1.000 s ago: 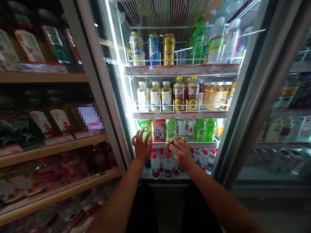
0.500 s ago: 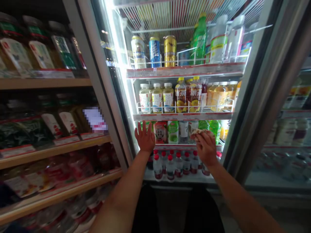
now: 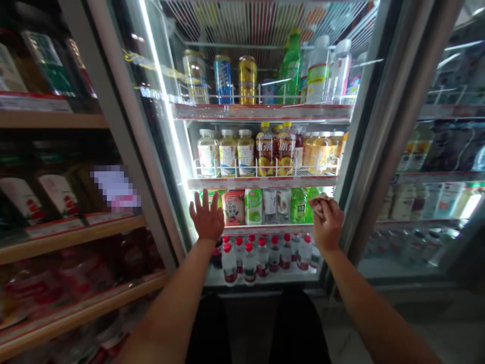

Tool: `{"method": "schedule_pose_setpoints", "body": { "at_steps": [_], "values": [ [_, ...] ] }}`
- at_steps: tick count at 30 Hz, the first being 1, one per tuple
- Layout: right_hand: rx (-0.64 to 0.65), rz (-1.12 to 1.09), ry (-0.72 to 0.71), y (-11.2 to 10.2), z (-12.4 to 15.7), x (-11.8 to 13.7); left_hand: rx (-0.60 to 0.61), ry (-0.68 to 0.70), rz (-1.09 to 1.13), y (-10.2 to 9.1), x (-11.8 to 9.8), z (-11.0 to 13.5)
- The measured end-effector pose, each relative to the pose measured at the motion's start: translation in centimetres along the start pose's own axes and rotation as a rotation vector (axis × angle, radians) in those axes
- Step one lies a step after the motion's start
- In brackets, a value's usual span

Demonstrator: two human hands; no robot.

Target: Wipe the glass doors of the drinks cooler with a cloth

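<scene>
My left hand [image 3: 208, 220] is held up with its fingers spread, palm toward the lit drinks cooler, low on its left side. Whether it touches the glass I cannot tell. My right hand [image 3: 329, 227] is closed on a crumpled, pale cloth [image 3: 316, 203] near the right edge of the door. Between the hands stand a red carton [image 3: 234, 208], a green carton [image 3: 253, 207] and a green bottle [image 3: 298, 206] on a lower shelf. Reflections lie over the upper left of the glass.
Brown-labelled tea bottles [image 3: 265, 149] and beer cans [image 3: 247, 80] fill higher shelves. Red-capped water bottles [image 3: 249, 263] stand at the bottom. Wooden shelves [image 3: 53, 121] with bottles rise at the left. A metal door frame [image 3: 382, 151] and another cooler section are on the right.
The cooler has shifted left in view. My right hand with the cloth has moved right, past the green bottles toward the door's edge. My left hand stays spread at the left side.
</scene>
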State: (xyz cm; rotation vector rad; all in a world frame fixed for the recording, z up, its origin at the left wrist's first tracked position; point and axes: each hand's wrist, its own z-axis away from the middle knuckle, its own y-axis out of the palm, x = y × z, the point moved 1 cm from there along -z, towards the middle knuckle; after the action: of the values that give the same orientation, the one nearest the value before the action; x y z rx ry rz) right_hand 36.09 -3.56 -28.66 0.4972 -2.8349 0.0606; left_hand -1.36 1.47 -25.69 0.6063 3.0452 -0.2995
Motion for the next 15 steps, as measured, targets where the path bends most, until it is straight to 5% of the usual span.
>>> {"method": "schedule_pose_setpoints", "body": {
  "at_steps": [4, 7, 11, 15],
  "values": [
    [0.044, -0.024, -0.014, 0.0, 1.5, 0.7, -0.01, 0.021, -0.006, -0.1, -0.1, -0.1],
    [0.001, -0.057, -0.023, 0.6, 0.0, 1.9, -0.017, 0.027, -0.009, -0.2, -0.1, 0.0],
    [-0.023, -0.115, -0.058, 2.2, -2.7, 4.9, -0.031, 0.031, 0.007, -0.1, -0.1, 0.0],
    [0.039, -0.114, -0.169, 3.5, -1.5, 8.5, -0.027, 0.026, 0.023, 0.0, 0.0, 0.0]
  ]
}}
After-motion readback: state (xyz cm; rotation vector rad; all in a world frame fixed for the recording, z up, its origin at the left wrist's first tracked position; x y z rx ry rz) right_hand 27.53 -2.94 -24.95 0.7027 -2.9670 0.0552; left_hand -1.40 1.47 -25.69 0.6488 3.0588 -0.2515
